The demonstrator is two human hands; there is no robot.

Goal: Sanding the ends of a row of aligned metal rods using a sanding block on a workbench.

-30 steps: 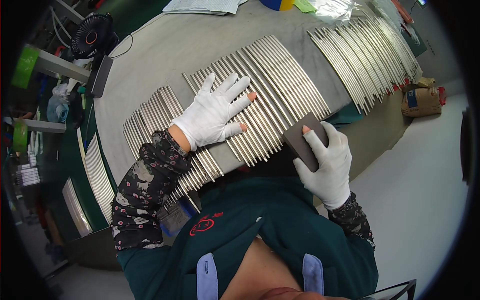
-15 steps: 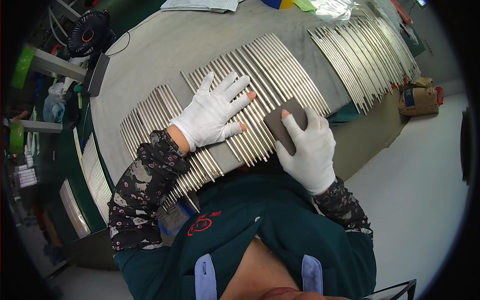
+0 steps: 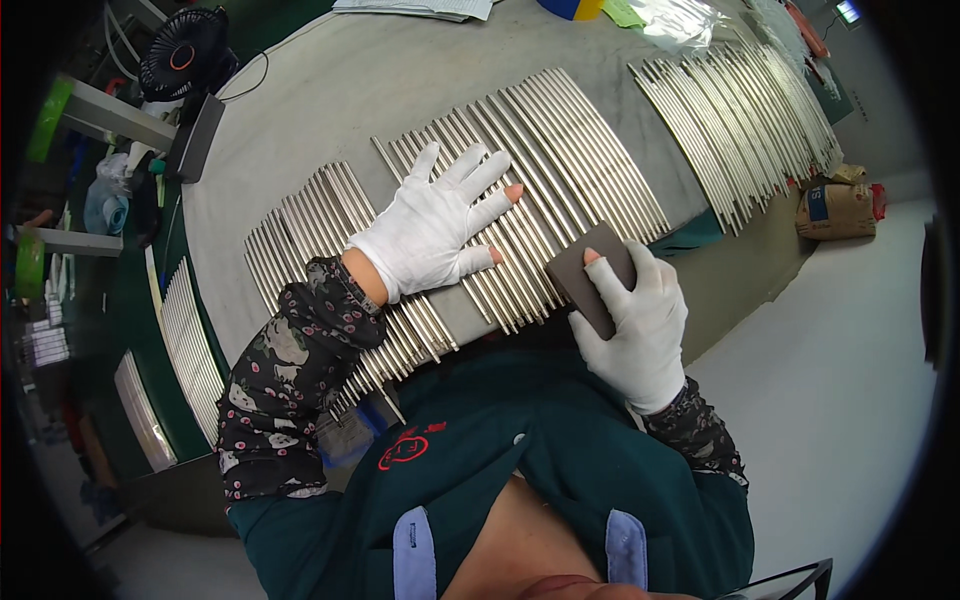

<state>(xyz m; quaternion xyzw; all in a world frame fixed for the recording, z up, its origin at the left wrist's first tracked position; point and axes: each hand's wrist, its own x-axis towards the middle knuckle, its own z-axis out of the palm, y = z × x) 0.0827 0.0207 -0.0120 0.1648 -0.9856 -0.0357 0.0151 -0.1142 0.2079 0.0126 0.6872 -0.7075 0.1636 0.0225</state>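
Reference is the middle rod row [image 3: 590, 150]: metal rods lying side by side on the tabletop [image 3: 290, 110], near ends at its near edge.

Your left hand [image 3: 432, 225] is palm-down on the left part of the middle rod row. Grip spread wide, nothing pinched. White glove, thumb and index tips bare.

Your right hand [image 3: 640, 335] has the dark block [image 3: 592, 280], at the near right corner of the middle rod row. Grip is pinching it: thumb along the near left side, fingers over the top and far side. White glove, index tip bare. The block overlaps the near rod ends in view; can't tell if it presses on them.

Left of the middle rod row: left rod row [image 3: 300, 225], partly under your patterned left sleeve [image 3: 280, 375]. Right of it, with a gap: right rod row [image 3: 740, 135], ends uneven.

Beyond its far end: papers [image 3: 415, 8], a blue-and-yellow round item [image 3: 572, 8], crumpled clear plastic [image 3: 680, 22] over to the right. Far left of it: black fan [image 3: 183, 53]. Well right of it, off the tabletop: brown package [image 3: 838, 212].
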